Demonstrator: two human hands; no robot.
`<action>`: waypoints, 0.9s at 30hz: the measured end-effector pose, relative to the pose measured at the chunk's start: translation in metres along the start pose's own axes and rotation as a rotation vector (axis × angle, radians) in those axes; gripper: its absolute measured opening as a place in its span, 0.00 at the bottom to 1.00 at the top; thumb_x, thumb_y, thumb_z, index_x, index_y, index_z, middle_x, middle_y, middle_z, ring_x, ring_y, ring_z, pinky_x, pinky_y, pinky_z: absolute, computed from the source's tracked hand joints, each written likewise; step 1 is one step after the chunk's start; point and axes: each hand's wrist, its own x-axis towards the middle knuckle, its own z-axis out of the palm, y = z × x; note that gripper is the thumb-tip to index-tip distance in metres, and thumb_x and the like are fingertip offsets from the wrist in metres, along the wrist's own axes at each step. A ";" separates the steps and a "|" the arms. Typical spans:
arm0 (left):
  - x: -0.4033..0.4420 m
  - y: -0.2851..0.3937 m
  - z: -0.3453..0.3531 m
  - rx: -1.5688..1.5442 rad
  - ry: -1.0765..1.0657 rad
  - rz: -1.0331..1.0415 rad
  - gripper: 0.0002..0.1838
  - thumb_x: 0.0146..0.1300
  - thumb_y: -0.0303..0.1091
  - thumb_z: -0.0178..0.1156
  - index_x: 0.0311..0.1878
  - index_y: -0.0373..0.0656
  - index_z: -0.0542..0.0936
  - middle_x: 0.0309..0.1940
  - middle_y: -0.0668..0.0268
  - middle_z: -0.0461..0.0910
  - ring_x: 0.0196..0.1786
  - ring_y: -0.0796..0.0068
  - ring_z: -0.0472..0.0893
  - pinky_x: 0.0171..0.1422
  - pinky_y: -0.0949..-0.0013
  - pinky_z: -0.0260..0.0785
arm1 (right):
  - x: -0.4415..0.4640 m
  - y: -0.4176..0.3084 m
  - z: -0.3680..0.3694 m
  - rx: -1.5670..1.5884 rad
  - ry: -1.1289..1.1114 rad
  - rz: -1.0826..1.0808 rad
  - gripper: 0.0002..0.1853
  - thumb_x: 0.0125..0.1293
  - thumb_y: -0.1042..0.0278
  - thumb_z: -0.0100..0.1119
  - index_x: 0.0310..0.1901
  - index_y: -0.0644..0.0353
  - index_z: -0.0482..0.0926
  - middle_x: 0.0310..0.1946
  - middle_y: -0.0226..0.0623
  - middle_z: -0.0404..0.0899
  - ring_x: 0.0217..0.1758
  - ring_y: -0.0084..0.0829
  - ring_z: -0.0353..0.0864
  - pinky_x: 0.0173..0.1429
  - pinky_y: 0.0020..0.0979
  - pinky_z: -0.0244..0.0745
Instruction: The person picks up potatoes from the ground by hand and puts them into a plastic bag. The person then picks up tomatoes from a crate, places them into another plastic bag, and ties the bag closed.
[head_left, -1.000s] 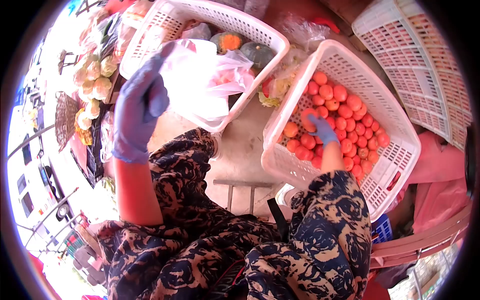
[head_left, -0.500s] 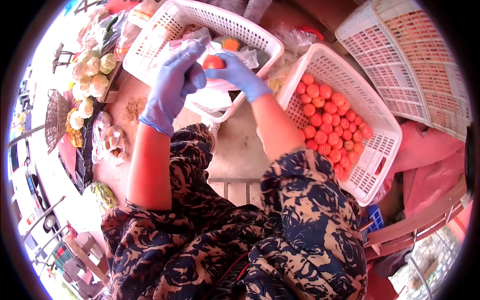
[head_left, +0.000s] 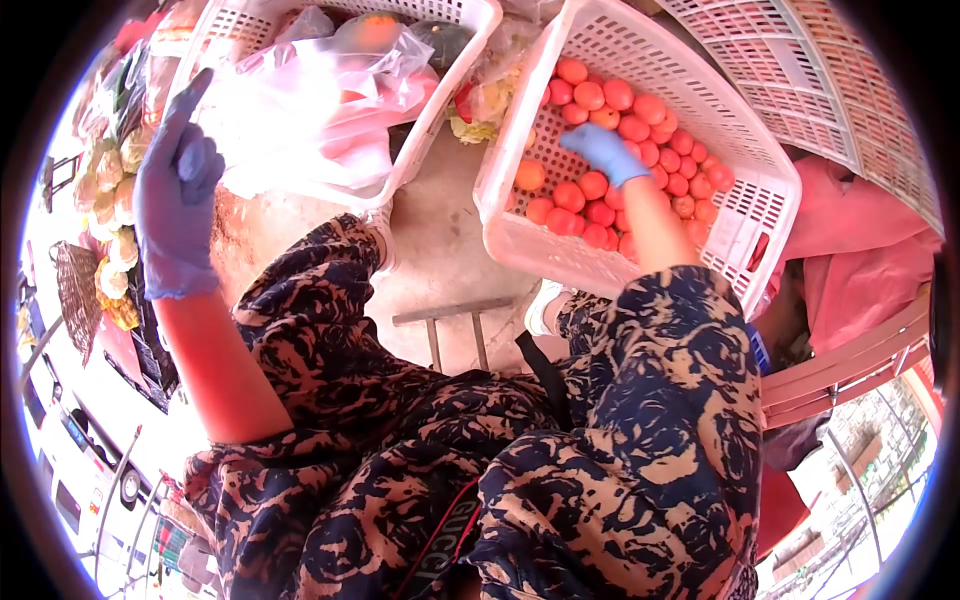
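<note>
"Tomatoes (head_left: pixel 676 184) where?"
"In the crate (head_left: pixel 530 240), both sides of my right hand (head_left: pixel 605 155), the nearer one. Its grip, can't tell."
"Left?"
"My left hand (head_left: pixel 178 205): well apart, fingers out, nothing visible in it."

Round red tomatoes (head_left: pixel 670 160): smooth, glossy skins.
Right-hand pale rectangular crate (head_left: pixel 555 255): smooth, hard, perforated plastic.
Thin blue gloves (head_left: pixel 178 220): matt, rubbery-looking, wrinkled at the cuffs.
White-and-pink bag (head_left: pixel 355 135) at left: thin, crinkled, shiny plastic film.
Navy-and-tan patterned clothing (head_left: pixel 620 480): soft, matt, creased cloth.
Brown basket (head_left: pixel 77 290), far left: rough, woven.
</note>
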 end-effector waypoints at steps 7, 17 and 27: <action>0.011 0.002 0.029 0.099 0.101 0.041 0.23 0.69 0.31 0.42 0.62 0.25 0.59 0.13 0.79 0.51 0.15 0.91 0.50 0.19 0.83 0.41 | 0.071 0.063 0.131 -0.329 0.166 0.071 0.31 0.51 0.45 0.57 0.45 0.67 0.75 0.45 0.52 0.74 0.50 0.48 0.74 0.50 0.40 0.71; 0.015 -0.004 0.047 0.044 0.077 0.080 0.24 0.70 0.31 0.42 0.62 0.22 0.57 0.11 0.78 0.50 0.15 0.92 0.48 0.19 0.82 0.39 | 0.078 0.116 0.066 1.142 0.006 0.206 0.30 0.50 0.51 0.63 0.49 0.67 0.71 0.37 0.34 0.78 0.39 0.32 0.75 0.45 0.30 0.71; 0.013 0.002 0.055 0.184 0.081 0.068 0.21 0.69 0.35 0.44 0.58 0.28 0.67 0.12 0.80 0.53 0.15 0.90 0.51 0.20 0.82 0.42 | 0.098 -0.004 0.076 -0.054 0.180 0.098 0.39 0.46 0.54 0.65 0.63 0.41 0.60 0.49 0.45 0.75 0.54 0.44 0.74 0.55 0.40 0.70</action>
